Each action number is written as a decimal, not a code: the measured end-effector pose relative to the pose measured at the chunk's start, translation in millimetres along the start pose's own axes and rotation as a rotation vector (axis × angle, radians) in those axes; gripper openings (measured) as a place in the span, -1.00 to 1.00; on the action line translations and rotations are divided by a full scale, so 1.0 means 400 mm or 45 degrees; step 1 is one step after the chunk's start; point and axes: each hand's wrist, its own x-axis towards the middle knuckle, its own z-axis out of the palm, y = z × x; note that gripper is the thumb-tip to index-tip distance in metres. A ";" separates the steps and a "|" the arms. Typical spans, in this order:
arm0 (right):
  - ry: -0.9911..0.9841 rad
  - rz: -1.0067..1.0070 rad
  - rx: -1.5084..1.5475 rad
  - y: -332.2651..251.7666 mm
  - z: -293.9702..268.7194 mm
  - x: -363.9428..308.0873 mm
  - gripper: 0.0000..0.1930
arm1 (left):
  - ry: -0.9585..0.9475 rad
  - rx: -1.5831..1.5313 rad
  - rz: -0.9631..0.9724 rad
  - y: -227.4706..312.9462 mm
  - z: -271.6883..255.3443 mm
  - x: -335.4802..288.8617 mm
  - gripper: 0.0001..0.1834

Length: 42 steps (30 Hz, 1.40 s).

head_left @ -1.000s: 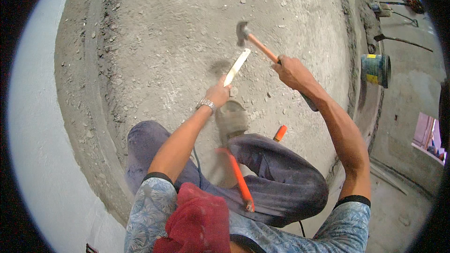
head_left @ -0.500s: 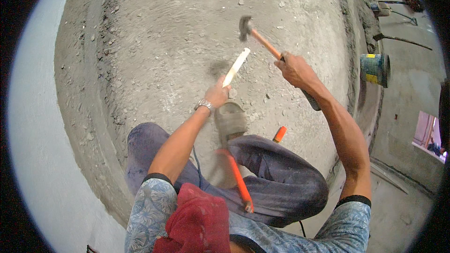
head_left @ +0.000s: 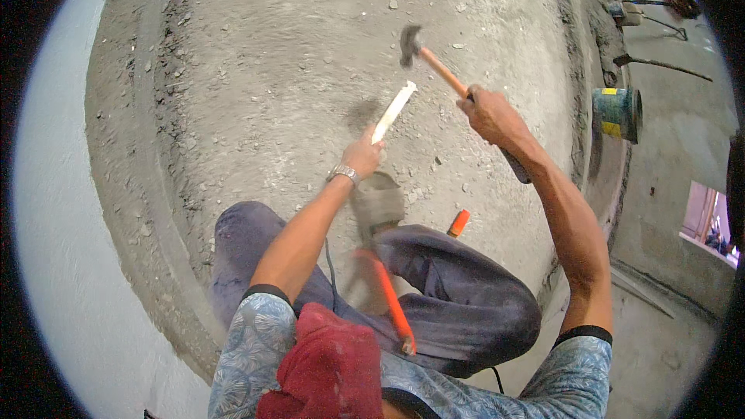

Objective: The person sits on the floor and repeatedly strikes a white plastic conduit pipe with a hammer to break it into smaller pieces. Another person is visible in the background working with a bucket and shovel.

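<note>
My right hand [head_left: 492, 116] is closed around the handle of a claw hammer [head_left: 441, 70]. Its dark head is just beyond the upper end of a pale, narrow strip [head_left: 393, 112], apart from it. My left hand [head_left: 362, 154], with a metal-banded watch on the wrist, grips the lower end of that strip, which looks like wood. The strip slants up and to the right over the rough floor. An orange bar-like tool [head_left: 393, 300] lies along my folded leg. A short orange piece [head_left: 459, 223] rests on the floor right of my shoe [head_left: 378, 202].
Grey, gritty floor [head_left: 295, 46] with loose crumbs spreads ahead. A pale wall [head_left: 58, 186] rises on the left. Along the right wall are a blue-green bucket [head_left: 617, 116] with yellow patches and several long-handled tools, among them a dark rod [head_left: 663, 67].
The hammer head has shifted very slightly to the right relative to the strip. My left hand keeps its hold on the strip; the whole view has moved a little.
</note>
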 end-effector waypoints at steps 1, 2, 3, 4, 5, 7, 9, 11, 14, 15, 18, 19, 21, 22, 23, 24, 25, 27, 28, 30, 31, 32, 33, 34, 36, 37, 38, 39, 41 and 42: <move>0.121 -0.044 0.047 -0.021 -0.019 -0.012 -0.71 | 0.056 -0.035 0.023 -0.012 0.006 0.009 -0.44; 0.244 -0.102 0.092 -0.048 -0.038 -0.024 -0.71 | 0.127 -0.070 0.044 -0.036 0.012 0.026 -0.44; 0.364 -0.136 0.143 -0.057 -0.042 -0.036 -0.72 | 0.173 -0.101 0.069 -0.025 0.008 0.024 -0.44; 0.432 -0.165 0.209 -0.064 -0.038 -0.043 -0.74 | 0.175 -0.050 0.055 -0.012 0.009 0.018 -0.43; 0.459 -0.143 0.242 -0.068 -0.019 -0.047 -0.74 | 0.159 -0.040 0.043 -0.011 0.010 0.020 -0.43; 0.515 -0.092 0.302 -0.049 0.053 -0.038 -0.74 | 0.123 -0.026 0.027 -0.012 0.018 0.029 -0.42; 0.293 -0.060 0.089 0.023 0.109 -0.009 -0.73 | 0.090 -0.048 0.012 -0.004 0.022 0.029 -0.42; 0.029 -0.108 -0.192 0.050 0.114 0.016 -0.73 | 0.061 -0.032 0.016 0.002 0.020 0.027 -0.43; -0.008 -0.138 -0.116 0.000 0.048 0.029 -0.71 | 0.077 0.009 0.075 -0.010 0.022 0.028 -0.46; -0.034 -0.122 -0.060 -0.035 0.022 0.021 -0.71 | 0.069 -0.006 0.046 -0.017 0.019 0.025 -0.46; 0.201 -0.057 0.067 -0.080 0.007 -0.020 -0.72 | 0.094 -0.039 0.032 -0.022 0.016 0.028 -0.46; 0.283 -0.050 0.111 -0.086 0.010 -0.026 -0.72 | 0.132 -0.034 0.057 -0.025 0.024 0.026 -0.45; 0.325 -0.004 0.167 -0.051 0.066 -0.022 -0.73 | 0.146 -0.045 0.077 -0.031 0.029 0.031 -0.45; 0.346 0.027 0.191 -0.015 0.103 -0.016 -0.73 | 0.113 -0.068 0.071 -0.028 0.034 0.034 -0.45; 0.259 -0.012 0.095 0.038 0.138 -0.005 -0.72 | 0.080 -0.090 0.066 -0.022 0.039 0.035 -0.45; 0.170 -0.042 0.003 0.108 0.173 0.003 -0.72 | 0.016 -0.027 0.017 0.009 0.030 0.024 -0.43; 0.085 -0.094 -0.087 0.138 0.185 0.011 -0.71 | -0.015 -0.032 0.061 0.000 0.043 0.027 -0.43; -0.017 0.131 0.307 0.113 0.153 0.002 -0.69 | -0.063 -0.025 0.124 -0.018 0.044 0.015 -0.43; -0.077 0.250 0.506 0.110 0.147 -0.003 -0.69 | -0.178 0.073 0.036 -0.005 0.025 -0.006 -0.45; -0.055 0.289 0.925 0.129 0.169 -0.011 -0.70 | -0.234 0.055 0.031 -0.010 0.003 -0.021 -0.45; -0.051 0.305 1.135 0.131 0.184 -0.011 -0.71 | -0.260 0.045 0.024 -0.016 -0.009 -0.031 -0.45; -0.077 0.325 1.313 0.113 0.181 -0.013 -0.76 | 0.018 0.124 0.341 -0.083 0.010 -0.014 -0.48; -0.082 0.342 1.529 0.120 0.200 -0.010 -0.77 | -0.019 0.070 0.289 -0.095 -0.005 0.001 -0.52; -0.091 0.354 1.744 0.131 0.230 0.002 -0.79 | -0.053 0.015 0.235 -0.108 -0.024 0.019 -0.56; -0.146 0.372 2.215 0.144 0.309 0.025 -0.81 | -0.015 -0.278 0.077 -0.101 -0.091 0.029 -0.64; -0.145 0.369 2.456 0.139 0.350 0.038 -0.81 | 0.069 -0.524 -0.024 -0.094 -0.137 0.028 -0.67; -0.153 0.372 2.702 0.132 0.401 0.050 -0.82 | 0.159 -0.765 -0.136 -0.082 -0.181 0.020 -0.70; -0.155 0.387 2.935 0.125 0.449 0.052 -0.82 | 0.278 -0.911 -0.149 -0.085 -0.211 0.014 -0.70; -0.205 0.281 3.107 0.094 0.520 0.052 -0.81 | 0.535 -1.199 -0.173 -0.097 -0.258 -0.001 -0.70; -0.252 0.307 3.172 0.071 0.534 0.043 -0.80 | 0.513 -1.172 -0.207 -0.120 -0.258 -0.003 -0.70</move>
